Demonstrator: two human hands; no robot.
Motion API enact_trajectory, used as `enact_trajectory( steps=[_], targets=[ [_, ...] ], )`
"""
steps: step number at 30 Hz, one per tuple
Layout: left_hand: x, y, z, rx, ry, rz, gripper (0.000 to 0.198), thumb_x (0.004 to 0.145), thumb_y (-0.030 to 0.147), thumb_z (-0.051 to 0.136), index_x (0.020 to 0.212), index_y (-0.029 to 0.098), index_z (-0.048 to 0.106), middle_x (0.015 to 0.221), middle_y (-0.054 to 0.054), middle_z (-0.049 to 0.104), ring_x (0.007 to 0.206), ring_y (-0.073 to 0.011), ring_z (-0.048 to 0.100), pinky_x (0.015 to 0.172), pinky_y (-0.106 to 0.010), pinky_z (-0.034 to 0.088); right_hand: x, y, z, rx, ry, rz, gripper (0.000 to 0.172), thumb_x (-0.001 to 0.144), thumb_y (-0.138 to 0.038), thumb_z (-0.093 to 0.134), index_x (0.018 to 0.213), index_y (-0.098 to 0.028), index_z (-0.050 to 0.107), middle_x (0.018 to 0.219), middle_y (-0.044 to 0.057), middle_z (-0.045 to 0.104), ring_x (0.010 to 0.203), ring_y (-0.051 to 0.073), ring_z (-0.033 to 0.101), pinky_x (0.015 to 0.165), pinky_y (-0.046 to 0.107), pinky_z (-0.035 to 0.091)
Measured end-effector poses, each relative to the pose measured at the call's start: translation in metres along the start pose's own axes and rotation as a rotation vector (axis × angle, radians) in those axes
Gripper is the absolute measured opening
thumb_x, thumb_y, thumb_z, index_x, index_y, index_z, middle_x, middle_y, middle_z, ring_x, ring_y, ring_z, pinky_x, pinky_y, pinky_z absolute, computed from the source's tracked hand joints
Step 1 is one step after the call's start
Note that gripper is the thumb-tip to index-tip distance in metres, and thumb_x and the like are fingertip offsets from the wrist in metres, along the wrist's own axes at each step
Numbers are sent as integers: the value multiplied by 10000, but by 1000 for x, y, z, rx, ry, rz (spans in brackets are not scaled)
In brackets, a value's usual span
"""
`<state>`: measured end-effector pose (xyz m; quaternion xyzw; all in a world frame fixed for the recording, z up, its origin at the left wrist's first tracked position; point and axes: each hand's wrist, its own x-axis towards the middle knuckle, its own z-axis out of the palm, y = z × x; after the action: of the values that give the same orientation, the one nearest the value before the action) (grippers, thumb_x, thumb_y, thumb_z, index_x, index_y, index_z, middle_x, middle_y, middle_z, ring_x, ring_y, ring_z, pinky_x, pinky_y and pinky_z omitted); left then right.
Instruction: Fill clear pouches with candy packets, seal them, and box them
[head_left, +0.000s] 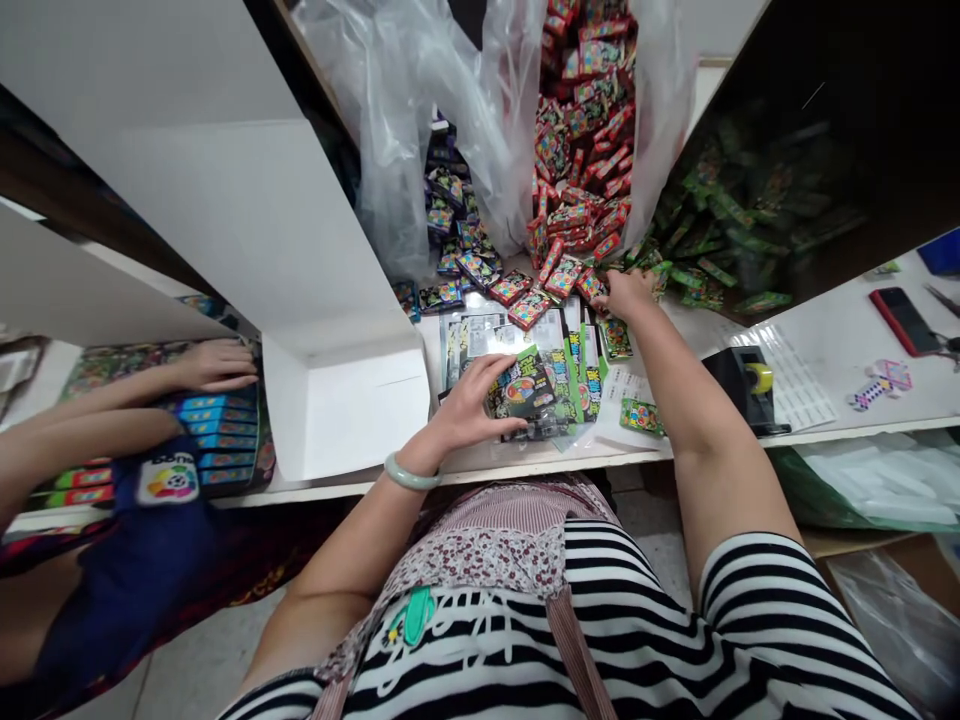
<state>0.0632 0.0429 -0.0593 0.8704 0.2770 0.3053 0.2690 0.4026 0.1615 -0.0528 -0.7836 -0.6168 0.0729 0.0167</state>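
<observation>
My left hand (474, 405) rests on a stack of small printed packets (551, 392) at the table's front edge, fingers curled over the top green-and-black packet. My right hand (628, 292) reaches farther back, fingers closed among loose packets where the red pile (581, 160) meets the green pile (712, 260). What the right hand grips is hidden under the fingers. Red packets (529, 305) lie scattered just behind the stack.
A folded white carton (330, 400) stands left of the stack. Clear plastic bags (427, 100) hold blue and red packets at the back. A black tape dispenser (746, 385) and a red phone (904, 320) lie on the right. Another person's hand (214, 365) touches blue boxes at left.
</observation>
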Motion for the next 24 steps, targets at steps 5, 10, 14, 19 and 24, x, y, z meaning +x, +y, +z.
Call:
enact_trajectory(
  steps=[5, 10, 14, 19, 24],
  targets=[
    [-1, -7, -1, -10, 3, -9, 939, 766, 576, 787, 1543, 266, 361, 1402, -146, 509, 1302, -329, 527, 1119, -542, 473, -10, 10, 8, 329, 99, -23, 230, 764, -378, 735, 898, -195, 698, 980, 76, 719, 983, 267, 600, 911, 426, 438],
    [-2, -11, 4, -4, 55, -38, 948, 749, 597, 792, 1529, 246, 383, 1401, -152, 506, 1305, -332, 522, 1121, -551, 464, -59, 14, 3, 1026, -5, -57, 279, 746, -475, 641, 803, -202, 626, 734, -4, 626, 675, 150, 552, 622, 278, 447],
    [-3, -11, 7, -18, 67, -70, 948, 735, 635, 783, 1512, 240, 410, 1398, -153, 513, 1302, -335, 525, 1125, -560, 455, -105, 7, 0, 1066, -4, -97, 366, 712, -484, 658, 957, -211, 653, 816, 12, 662, 689, 167, 581, 616, 293, 469],
    [1, -5, 4, 10, 114, -126, 938, 731, 664, 770, 1493, 234, 431, 1396, -153, 515, 1314, -343, 517, 1146, -571, 429, -138, -22, 9, 515, 93, -129, 483, 736, -341, 715, 1181, -188, 608, 913, 83, 703, 821, 263, 655, 778, 406, 515],
    [-4, -5, -2, 38, 141, -136, 940, 728, 680, 762, 1487, 233, 433, 1393, -155, 525, 1326, -341, 516, 1151, -571, 428, -131, -20, 15, 783, -69, -213, 406, 849, -458, 645, 1149, -192, 583, 927, 59, 707, 762, 209, 674, 736, 368, 546]
  ],
)
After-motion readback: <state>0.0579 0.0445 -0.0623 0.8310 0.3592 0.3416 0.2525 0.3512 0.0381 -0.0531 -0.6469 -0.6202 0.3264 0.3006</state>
